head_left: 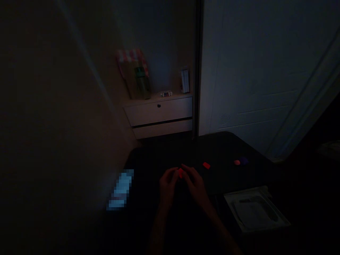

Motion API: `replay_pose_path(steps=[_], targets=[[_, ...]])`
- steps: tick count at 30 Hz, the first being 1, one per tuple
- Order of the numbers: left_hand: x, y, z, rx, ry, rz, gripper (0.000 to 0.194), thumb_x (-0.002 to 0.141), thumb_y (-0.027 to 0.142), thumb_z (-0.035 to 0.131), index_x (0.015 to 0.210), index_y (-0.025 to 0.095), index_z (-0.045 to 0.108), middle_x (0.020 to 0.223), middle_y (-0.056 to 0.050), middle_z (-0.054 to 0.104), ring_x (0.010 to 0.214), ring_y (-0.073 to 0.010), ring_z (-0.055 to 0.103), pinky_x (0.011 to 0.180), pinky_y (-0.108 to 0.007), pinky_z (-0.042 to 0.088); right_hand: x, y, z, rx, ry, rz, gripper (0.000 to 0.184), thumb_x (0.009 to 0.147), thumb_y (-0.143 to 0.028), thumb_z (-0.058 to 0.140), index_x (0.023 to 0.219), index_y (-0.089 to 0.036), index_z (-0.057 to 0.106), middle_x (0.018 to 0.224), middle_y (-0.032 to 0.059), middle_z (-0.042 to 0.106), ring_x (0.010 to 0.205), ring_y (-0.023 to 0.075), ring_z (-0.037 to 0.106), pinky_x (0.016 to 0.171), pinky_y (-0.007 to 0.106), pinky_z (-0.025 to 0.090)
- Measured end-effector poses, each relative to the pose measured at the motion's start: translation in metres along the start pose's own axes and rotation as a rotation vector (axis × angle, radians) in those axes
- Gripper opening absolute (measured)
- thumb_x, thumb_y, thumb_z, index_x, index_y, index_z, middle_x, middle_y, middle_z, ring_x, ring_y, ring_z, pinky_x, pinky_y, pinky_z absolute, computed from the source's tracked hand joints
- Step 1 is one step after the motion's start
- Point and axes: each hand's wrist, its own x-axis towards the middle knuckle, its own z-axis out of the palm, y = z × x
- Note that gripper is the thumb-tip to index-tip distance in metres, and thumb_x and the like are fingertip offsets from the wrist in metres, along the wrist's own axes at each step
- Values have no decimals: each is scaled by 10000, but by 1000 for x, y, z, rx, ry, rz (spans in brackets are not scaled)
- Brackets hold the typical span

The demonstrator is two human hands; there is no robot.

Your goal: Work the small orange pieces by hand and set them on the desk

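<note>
Over the dark table, a small bright red piece (181, 173) sits between the fingertips of both hands. My left hand (168, 182) pinches it from the left, and my right hand (194, 180) closes on it from the right. The dim light hides its exact kind. To the right of my right hand lies another small red block (206, 165) on the table. Farther right, a pinkish round lump (237, 162) rests against a dark purple lump (243, 161).
The black table (220, 145) ends near a pale door (239, 71). At its right front lies a flat package (255, 209). A blurred-out glowing screen (120, 190) is on the left. Behind, a white drawer cabinet (164, 111) carries a green-capped bottle (142, 83) and books (185, 81).
</note>
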Motion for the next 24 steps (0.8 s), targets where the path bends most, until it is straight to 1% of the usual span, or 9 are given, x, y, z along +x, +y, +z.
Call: replay_pose_path(steps=[2, 5, 7, 12, 14, 19, 22, 24], targets=[[0, 1, 0, 5, -9, -16, 293, 800, 415, 785, 965, 175, 762, 945, -84, 765, 865, -213, 691, 793, -310, 525, -1, 0, 1, -25, 1, -7, 308, 995, -329, 565, 1277, -262, 668, 1153, 76, 694, 1053, 227, 660, 945, 384, 527], [1, 0, 0, -5, 41, -29, 283, 774, 405, 803, 927, 170, 761, 938, -89, 772, 903, -230, 703, 829, -328, 528, -2, -2, 3, -114, -36, -52, 375, 948, -303, 637, 1320, -253, 639, 1103, 76, 676, 956, 218, 667, 878, 364, 550], [2, -1, 0, -19, 71, -25, 293, 757, 398, 815, 935, 172, 759, 941, -88, 774, 911, -233, 708, 837, -333, 530, -3, -4, 5, -182, -37, -69, 405, 912, -271, 678, 1314, -243, 641, 1093, 76, 658, 940, 221, 663, 865, 360, 553], [4, -4, 0, -20, 105, -38, 304, 741, 386, 818, 946, 170, 758, 953, -88, 775, 928, -239, 714, 847, -343, 538, -3, -5, 6, -253, -4, -57, 252, 939, -242, 637, 1187, -232, 683, 1043, 68, 648, 891, 212, 663, 811, 336, 558], [4, -4, 0, -14, 97, -40, 300, 749, 393, 808, 941, 168, 760, 957, -91, 777, 937, -245, 715, 856, -348, 537, -3, -5, 5, -260, -4, -71, 244, 938, -237, 639, 1178, -235, 680, 1032, 65, 651, 882, 210, 663, 805, 330, 560], [3, -3, 0, 6, 5, -30, 301, 786, 397, 784, 978, 167, 752, 992, -103, 779, 946, -248, 722, 862, -349, 536, -4, -4, 6, -265, -18, -105, 289, 919, -190, 644, 1200, -246, 672, 1055, 65, 649, 905, 214, 667, 829, 331, 564], [2, -4, -1, -3, 4, -32, 337, 790, 394, 786, 1035, 170, 725, 955, -94, 779, 914, -239, 732, 833, -334, 540, -5, -3, 7, -265, -36, -119, 361, 904, -164, 647, 1255, -249, 652, 1074, 69, 641, 916, 218, 670, 827, 335, 567], [2, -5, -1, 3, 12, -33, 369, 785, 391, 794, 1068, 173, 703, 916, -84, 777, 891, -234, 736, 815, -325, 538, -6, -1, 7, -265, -35, -131, 374, 898, -154, 647, 1259, -250, 656, 1071, 69, 640, 921, 220, 671, 826, 337, 568]])
